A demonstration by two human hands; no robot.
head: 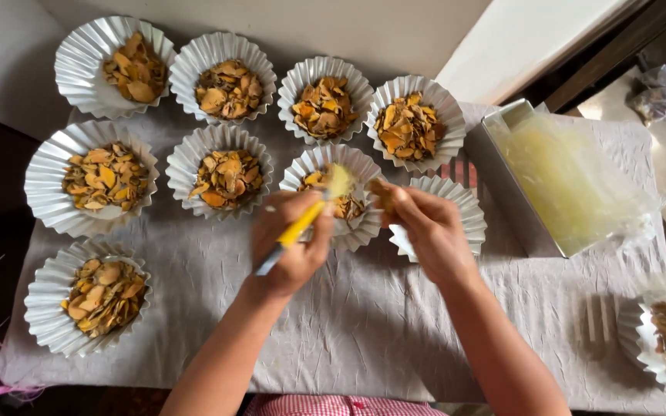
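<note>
Over the wrinkled grey cloth on the counter (364, 323), the left hand (294, 239) holds its grip closed on a yellow-handled brush (302, 223), whose blurred bristle tip partly hides the pleated silver foil cup of dried orange slices (333, 192). Beside it, the right hand (429, 231) pinches a small orange piece (383, 192), hard to make out, palm down above an empty pleated foil cup (456, 204).

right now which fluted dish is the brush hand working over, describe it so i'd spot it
On the grey cloth, take the middle row of silver fluted dishes. It is the third dish from the left, under the left hand holding a yellow-handled brush. Unlike the full dishes to its left and the seemingly empty dish to its right, it is only partly filled with orange slices.
</note>
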